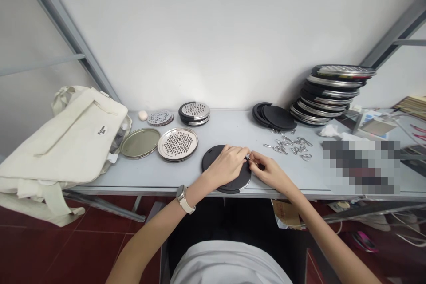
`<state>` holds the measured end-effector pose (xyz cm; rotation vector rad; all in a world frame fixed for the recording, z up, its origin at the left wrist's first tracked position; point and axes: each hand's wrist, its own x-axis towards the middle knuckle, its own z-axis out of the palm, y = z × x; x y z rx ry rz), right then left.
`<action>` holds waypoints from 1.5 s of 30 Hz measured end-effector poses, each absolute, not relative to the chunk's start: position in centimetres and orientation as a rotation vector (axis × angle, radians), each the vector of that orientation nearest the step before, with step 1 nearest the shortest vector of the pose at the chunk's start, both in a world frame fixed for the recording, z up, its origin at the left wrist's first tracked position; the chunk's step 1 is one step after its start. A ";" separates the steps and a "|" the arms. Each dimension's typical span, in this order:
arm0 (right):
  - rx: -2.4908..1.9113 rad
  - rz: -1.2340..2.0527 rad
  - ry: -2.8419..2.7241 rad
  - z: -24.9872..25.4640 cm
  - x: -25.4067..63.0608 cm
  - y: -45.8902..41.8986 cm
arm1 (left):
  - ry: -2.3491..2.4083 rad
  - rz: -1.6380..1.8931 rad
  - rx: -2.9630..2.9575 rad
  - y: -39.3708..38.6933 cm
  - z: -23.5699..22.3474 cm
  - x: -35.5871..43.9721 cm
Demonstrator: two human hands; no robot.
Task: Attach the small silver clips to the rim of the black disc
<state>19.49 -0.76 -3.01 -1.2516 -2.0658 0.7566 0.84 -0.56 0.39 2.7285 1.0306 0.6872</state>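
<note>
A round black disc (210, 156) with a metal rim lies at the front of the table. My left hand (229, 162) rests across its top, fingers bent together at the disc's right edge. There my right hand (266, 169) pinches what looks like a small metal clip, mostly hidden by the fingertips. Both hands meet at this edge, and the fingers cover the exact contact. Right of the hands, several loose metal clips (289, 143) are scattered. To the left are a round grater plate with a metal rim (178, 143) and a plain olive-coloured round plate (140, 143).
A tall leaning stack of round graters (333, 93) stands at the back right, beside black round holders (276, 116). Grater discs (159, 117) and a small grater pile (195, 112) sit near the wall. A cream bag (66, 137) covers the left end.
</note>
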 end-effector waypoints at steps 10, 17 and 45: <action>-1.251 0.766 -2.069 -3.1 19.6 -0.7 | 1.027 0.690 2.720 -0.5 0.4 0.9; -1.256 0.772 -2.062 -3.1 19.6 -0.8 | 1.014 0.708 2.723 -0.4 0.3 0.8; -1.203 0.918 -1.945 -2.7 19.9 -0.6 | 1.010 0.704 2.698 -0.6 0.4 0.9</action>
